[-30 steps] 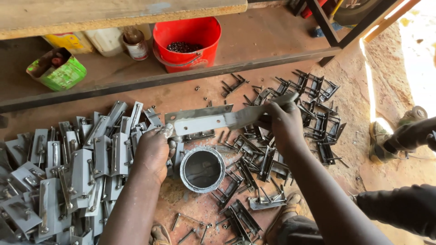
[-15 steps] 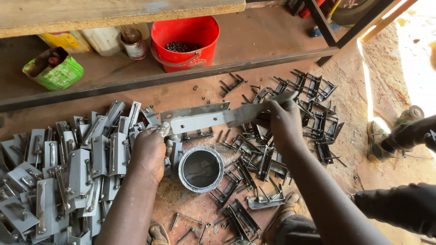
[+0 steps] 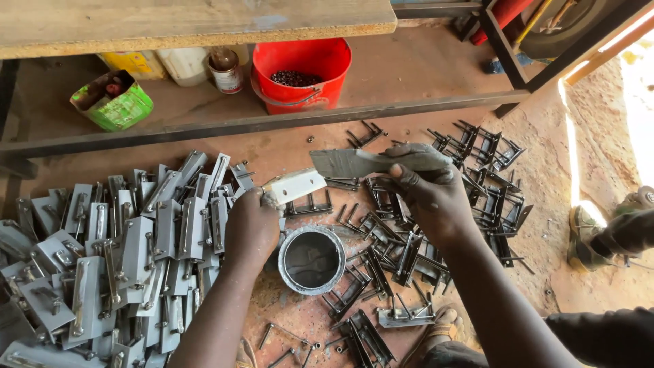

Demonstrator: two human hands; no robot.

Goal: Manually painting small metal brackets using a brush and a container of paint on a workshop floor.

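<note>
I hold a flat metal plate (image 3: 294,186) in my left hand (image 3: 253,228), just above a round tin (image 3: 311,259) that sits on the dirt floor (image 3: 286,146). My left fingers are shut around the plate's near end, and its far end sticks up and to the right. My right hand (image 3: 428,197) is closed on a grey brush (image 3: 371,162), with the thumb under it and the fingers on top, and the brush points left toward the plate. The plate looks stiff and thin, and I think it is light enough for one hand. It looks wet with grey paint on top, so it may be slippery, and I should grip it by the end or the edges. The tin seems to hold grey paint, but I cannot see well into it. To my left is a big heap of grey plates (image 3: 116,252) lying on each other. To my right, dark bare metal parts (image 3: 422,232) are spread over the floor, with loose bolts (image 3: 286,341) near me. Farther off, under a wood shelf (image 3: 191,20), stand a red bucket (image 3: 300,75) with dark bits in it, a small can (image 3: 225,69) and a green box (image 3: 112,102). Another person's sleeve (image 3: 623,232) shows at the right edge.
</note>
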